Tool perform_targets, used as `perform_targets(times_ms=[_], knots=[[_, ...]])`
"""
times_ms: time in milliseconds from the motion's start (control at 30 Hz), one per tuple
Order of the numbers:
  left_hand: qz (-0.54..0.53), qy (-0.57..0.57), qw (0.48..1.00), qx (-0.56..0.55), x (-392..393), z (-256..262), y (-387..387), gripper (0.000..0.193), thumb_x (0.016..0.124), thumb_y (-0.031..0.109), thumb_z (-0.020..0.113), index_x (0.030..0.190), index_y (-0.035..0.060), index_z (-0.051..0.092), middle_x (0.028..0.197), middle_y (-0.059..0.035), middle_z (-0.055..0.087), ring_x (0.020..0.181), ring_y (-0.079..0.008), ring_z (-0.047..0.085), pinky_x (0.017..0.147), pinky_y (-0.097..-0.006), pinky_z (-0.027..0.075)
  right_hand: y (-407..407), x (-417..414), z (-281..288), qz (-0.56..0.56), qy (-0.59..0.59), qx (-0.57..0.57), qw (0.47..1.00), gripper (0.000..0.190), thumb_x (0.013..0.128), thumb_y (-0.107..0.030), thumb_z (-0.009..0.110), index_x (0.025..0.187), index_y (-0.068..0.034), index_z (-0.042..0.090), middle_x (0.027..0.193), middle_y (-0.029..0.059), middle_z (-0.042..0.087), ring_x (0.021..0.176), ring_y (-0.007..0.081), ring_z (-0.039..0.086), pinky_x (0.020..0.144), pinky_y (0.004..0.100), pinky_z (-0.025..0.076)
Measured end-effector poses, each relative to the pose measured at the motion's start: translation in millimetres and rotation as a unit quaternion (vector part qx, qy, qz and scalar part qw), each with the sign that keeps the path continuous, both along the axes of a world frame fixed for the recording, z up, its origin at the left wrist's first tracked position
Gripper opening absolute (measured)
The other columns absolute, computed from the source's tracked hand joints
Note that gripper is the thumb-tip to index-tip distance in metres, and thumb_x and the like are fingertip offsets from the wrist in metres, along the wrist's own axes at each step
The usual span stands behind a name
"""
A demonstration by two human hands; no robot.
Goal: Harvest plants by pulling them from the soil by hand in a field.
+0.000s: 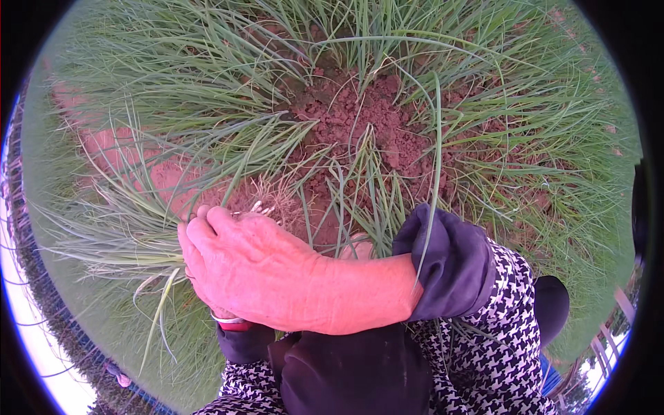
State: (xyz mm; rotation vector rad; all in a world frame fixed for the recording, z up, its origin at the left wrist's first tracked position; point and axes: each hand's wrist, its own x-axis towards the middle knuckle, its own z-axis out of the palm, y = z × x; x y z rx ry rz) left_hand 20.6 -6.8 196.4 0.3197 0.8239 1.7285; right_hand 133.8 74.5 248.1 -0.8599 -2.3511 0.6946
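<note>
My right hand (244,264) reaches across to the left, its fingers curled over a bunch of green onions (129,246). The long leaves fan out leftward from under the fingers. White bulb ends (262,208) and a tangle of pale brown roots (282,199) show just beyond the back of this hand. My left hand (223,313) is mostly hidden beneath the right one. Only a bit near its wrist shows, by a red and white band (232,324). Its grip on the bunch cannot be seen.
Loose reddish soil (363,116) lies ahead, ringed by standing green onion plants (218,78). A leaning clump (371,197) stands before my bare foot (358,246). One long leaf (437,140) hangs across my right sleeve (448,264). A bare earth strip (116,150) runs at left.
</note>
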Motion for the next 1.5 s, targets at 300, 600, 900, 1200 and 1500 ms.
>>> perform_targets(times_ms=[300,600,900,1200,1500], knots=[[0.007,-0.026,0.998,0.048,-27.1,13.8,1.2,0.040,0.071,0.018,0.069,0.099,0.0154,0.040,0.077,0.0089,0.049,0.069,-0.0103,0.040,0.068,-0.0271,0.030,136.9,64.9,-79.5,-0.055,0.025,-0.212,0.975,0.029,0.082,-0.022,0.048,0.090,0.002,0.062,0.075,0.0078,0.062,0.068,0.0136,0.057,0.062,0.0269,0.045],[0.026,-0.031,0.996,0.074,-39.4,21.1,1.9,0.042,0.070,0.017,0.071,0.097,0.0162,0.040,0.077,0.0110,0.053,0.068,-0.0076,0.043,0.066,-0.0253,0.031,95.6,72.6,-188.3,0.049,-0.166,-0.283,0.943,0.021,0.077,-0.016,0.048,0.090,-0.003,0.059,0.076,0.0184,0.060,0.077,0.0360,0.058,0.071,0.0419,0.045],[0.057,-0.102,0.989,0.094,-46.1,19.3,0.6,0.043,0.069,0.017,0.072,0.099,0.0147,0.041,0.077,0.0105,0.053,0.069,-0.0095,0.044,0.068,-0.0273,0.032,101.8,71.3,-203.1,-0.039,-0.178,-0.208,0.961,0.022,0.071,-0.010,0.060,0.092,-0.003,0.055,0.092,0.0143,0.060,0.091,0.0340,0.056,0.077,0.0424,0.045],[0.049,-0.087,0.992,0.076,-48.7,14.3,-1.6,0.041,0.072,0.019,0.070,0.100,0.0157,0.041,0.078,0.0108,0.054,0.068,-0.0080,0.044,0.069,-0.0283,0.030,86.8,48.6,-229.2,-0.029,-0.200,-0.087,0.976,0.022,0.072,-0.013,0.061,0.089,-0.001,0.053,0.083,0.0143,0.055,0.088,0.0333,0.056,0.074,0.0410,0.047],[0.019,-0.077,0.993,0.082,-52.8,12.7,1.3,0.038,0.074,0.017,0.066,0.101,0.0119,0.039,0.081,0.0077,0.054,0.077,-0.0123,0.044,0.070,-0.0292,0.033,104.7,71.4,-212.7,-0.207,0.150,-0.169,0.952,0.021,0.077,-0.020,0.062,0.089,-0.002,0.064,0.075,0.0189,0.059,0.073,0.0335,0.058,0.065,0.0382,0.045]])
